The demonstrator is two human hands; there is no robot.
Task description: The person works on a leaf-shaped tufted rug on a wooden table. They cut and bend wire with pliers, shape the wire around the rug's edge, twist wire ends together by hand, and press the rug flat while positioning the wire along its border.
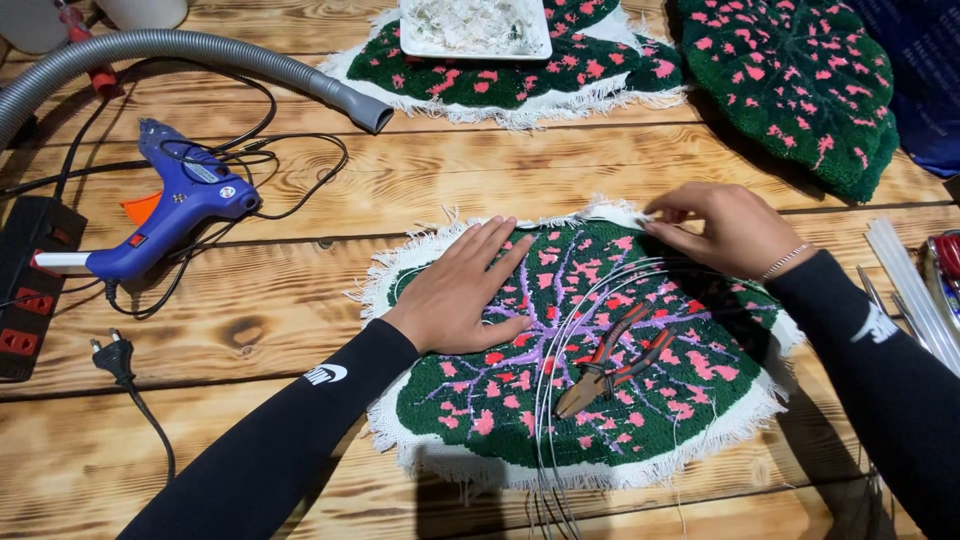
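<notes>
Head view, tufted leaf rug [600, 340]: lying flat near the front edge of the wooden table [300, 200], green pile with pink flecks and lilac veins, white fringed backing all round.
Left hand [465, 290]: open, palm down, fingers spread, pressing the rug's left half; best kept flat and firm so the piece cannot slide.
Right hand [725, 228]: fingers pinched on the white backing edge [625, 210] at the rug's far rim; small bites of cloth, pulled snug against the pile, likely to give a neater edge.
Pliers [610, 365]: red and black handles, resting on the rug's middle, untouched, beside the wire loops [560, 340] trailing over the table's front edge; worth keeping clear of the fold.
Glue gun [165, 210]: blue, lying toward the left edge, cord tangled by the black power strip [30, 280].
Glue sticks [910, 285]: clear, at the right edge, near.
Vacuum hose [200, 50]: grey, far left corner.
Other leaf rugs [800, 80]: along the far edge, one under a white tray [475, 25].
</notes>
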